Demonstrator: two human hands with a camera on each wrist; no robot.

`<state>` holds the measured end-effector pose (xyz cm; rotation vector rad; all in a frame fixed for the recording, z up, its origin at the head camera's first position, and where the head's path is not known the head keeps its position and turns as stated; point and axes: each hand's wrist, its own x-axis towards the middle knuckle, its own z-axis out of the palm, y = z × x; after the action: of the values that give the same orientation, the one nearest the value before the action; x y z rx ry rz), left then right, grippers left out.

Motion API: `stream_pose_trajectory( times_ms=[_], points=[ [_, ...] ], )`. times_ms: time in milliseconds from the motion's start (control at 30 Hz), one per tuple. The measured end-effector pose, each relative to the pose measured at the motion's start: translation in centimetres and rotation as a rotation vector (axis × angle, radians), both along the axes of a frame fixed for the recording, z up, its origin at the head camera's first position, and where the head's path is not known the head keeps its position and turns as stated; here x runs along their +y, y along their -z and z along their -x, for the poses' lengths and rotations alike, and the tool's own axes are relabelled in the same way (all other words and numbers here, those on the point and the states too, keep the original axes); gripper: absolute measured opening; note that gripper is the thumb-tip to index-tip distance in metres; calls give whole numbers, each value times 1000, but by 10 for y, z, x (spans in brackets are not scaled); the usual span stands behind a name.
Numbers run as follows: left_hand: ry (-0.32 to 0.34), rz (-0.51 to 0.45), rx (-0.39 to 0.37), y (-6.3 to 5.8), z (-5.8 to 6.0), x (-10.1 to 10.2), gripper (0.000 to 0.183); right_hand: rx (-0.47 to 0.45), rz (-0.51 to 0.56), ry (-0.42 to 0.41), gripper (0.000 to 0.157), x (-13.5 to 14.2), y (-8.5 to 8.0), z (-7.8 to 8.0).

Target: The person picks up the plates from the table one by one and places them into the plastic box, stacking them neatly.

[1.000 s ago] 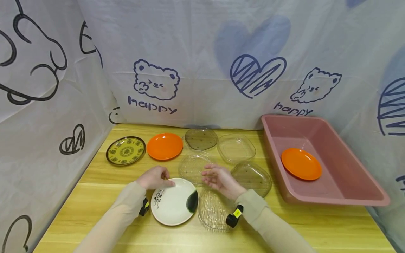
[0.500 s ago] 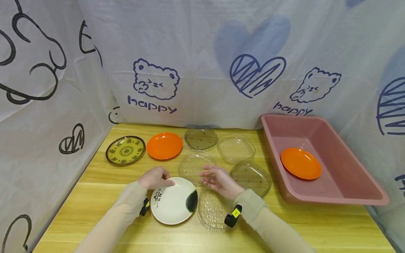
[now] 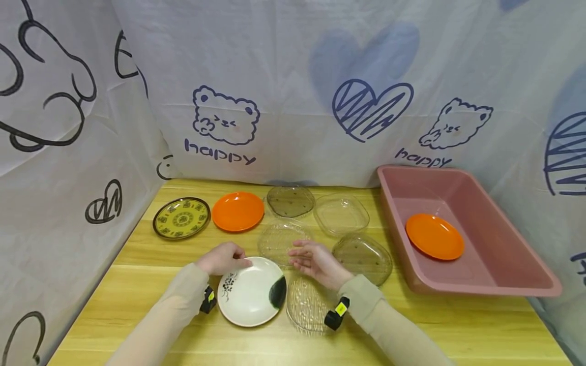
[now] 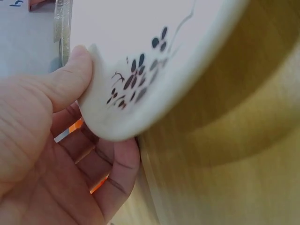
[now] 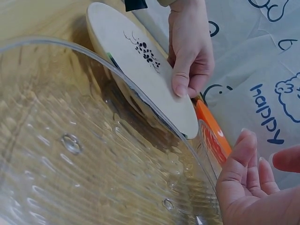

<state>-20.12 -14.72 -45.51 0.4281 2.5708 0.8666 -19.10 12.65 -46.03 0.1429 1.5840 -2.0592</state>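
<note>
I view my beige-sleeved left forearm (image 3: 160, 315) and beige-sleeved right forearm (image 3: 393, 325) angled inward; my bare left hand (image 3: 224, 258) pinches, thumb uppermost; my bare right hand (image 3: 320, 263) hovers, fingers loosely curved.

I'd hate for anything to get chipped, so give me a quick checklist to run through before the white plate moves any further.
1. Left hand has the white plate: ok, it pinches the rim.
2. Right hand supports the plate too: not ok, it is apart from it, holding nothing.
3. White plate is free of the clear plate to its right: cannot tell, their edges look very close.
4. White plate's base is off the table: cannot tell, the underside is hidden.
5. Tub has bare floor, should it be used: ok, beside its one orange plate.
</note>
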Motion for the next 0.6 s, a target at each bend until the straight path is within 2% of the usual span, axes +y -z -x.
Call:
stream_pose_trajectory(
  times_ms=[367,600],
  points=[
    [22,-56,-2,6,3,-5,30,5,-7,-9,49,0,0,1],
    [33,-67,-3,5,2,-6,32,11,7,-1,49,0,0,0]
  ],
)
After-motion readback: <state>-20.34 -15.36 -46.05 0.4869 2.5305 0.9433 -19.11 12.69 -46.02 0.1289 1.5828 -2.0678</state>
